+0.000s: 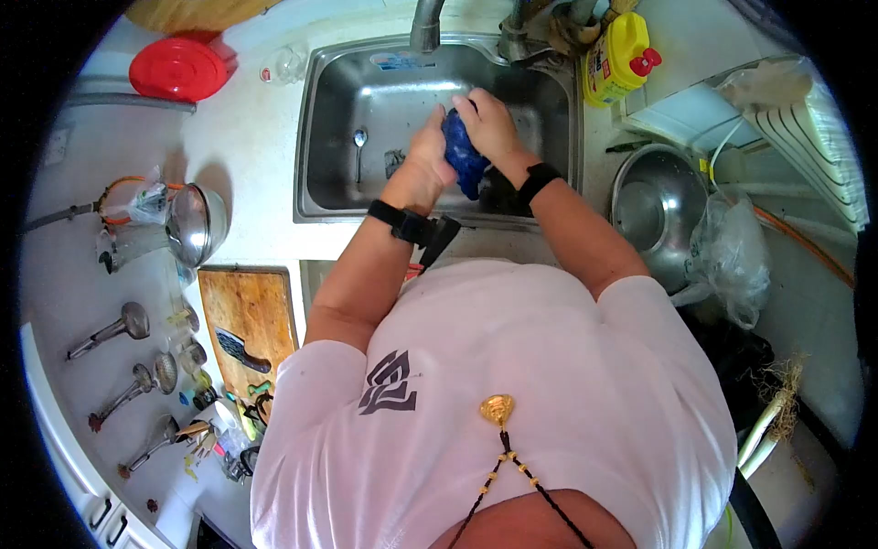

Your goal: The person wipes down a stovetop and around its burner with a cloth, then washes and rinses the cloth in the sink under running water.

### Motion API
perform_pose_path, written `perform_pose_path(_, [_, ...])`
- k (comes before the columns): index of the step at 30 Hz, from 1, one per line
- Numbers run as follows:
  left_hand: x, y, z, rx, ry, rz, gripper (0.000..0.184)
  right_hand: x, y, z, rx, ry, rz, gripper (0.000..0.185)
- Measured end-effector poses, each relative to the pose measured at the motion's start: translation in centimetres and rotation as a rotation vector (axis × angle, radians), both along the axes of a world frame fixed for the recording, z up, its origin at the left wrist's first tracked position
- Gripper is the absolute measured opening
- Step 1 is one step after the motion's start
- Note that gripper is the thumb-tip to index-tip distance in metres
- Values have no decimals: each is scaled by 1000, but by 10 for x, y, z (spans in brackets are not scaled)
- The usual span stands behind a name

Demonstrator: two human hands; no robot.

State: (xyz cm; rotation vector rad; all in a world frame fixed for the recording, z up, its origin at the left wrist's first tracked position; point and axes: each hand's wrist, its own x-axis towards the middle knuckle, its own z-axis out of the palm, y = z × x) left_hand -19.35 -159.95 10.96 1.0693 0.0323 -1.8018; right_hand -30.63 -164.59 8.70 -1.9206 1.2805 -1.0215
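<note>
Over the steel sink (302,165), both hands hold a bunched dark blue cloth (465,156) that looks wet. My left hand (428,154) presses against its left side, thumb upward. From the right, my right hand (489,126) wraps its fingers over the upper part of the cloth, and the lower end hangs free between my wrists. A metal spoon (359,151) lies on the sink floor to the left of my hands. Close to my left wrist is a small grey crumpled piece (394,163), perhaps a scouring pad.
The faucet (425,27) rises behind the sink. At right stand a yellow bottle (617,62) and a steel bowl (658,197) beside a plastic bag (732,256). Leftward are a red lid or basin (178,69) and a cutting board (245,302) with a cleaver (240,349) on it.
</note>
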Motion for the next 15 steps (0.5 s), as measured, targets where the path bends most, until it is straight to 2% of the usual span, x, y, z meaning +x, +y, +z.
perform_pose_path(1, [2, 2, 0, 8, 6, 2, 50, -3, 0, -2, 37, -36, 36, 35])
perform_pose_path(2, [3, 2, 10, 44, -17, -5, 51, -6, 0, 6, 229, -102, 66, 37])
perform_pose_path(3, [6, 1, 17, 76, -44, -13, 52, -8, 2, 6, 228, -100, 67, 37])
perform_pose_path(5, [13, 0, 13, 46, -50, 0, 51, -12, 8, 8, 199, -301, 204, 28])
perform_pose_path(7, [20, -6, -1, 67, -127, -19, 50, -16, 16, 12, 286, -240, 259, 27])
perform_pose_path(9, [18, -1, 7, 53, -131, -12, 46, -22, 16, 11, 373, -171, 310, 27])
perform_pose_path(11, [34, 2, -10, -153, -220, -283, 41, -26, 6, 3, 392, -243, 247, 26])
perform_pose_path(12, [40, 3, -15, -212, -248, -359, 28, -28, 3, 2, 341, -259, 209, 26])
perform_pose_path(13, [43, 6, -20, -212, -248, -360, 28, -30, 1, 1, 341, -260, 209, 26])
perform_pose_path(15, [40, 19, 8, -346, -437, -451, 20, -36, -1, 8, 448, -286, 251, 26])
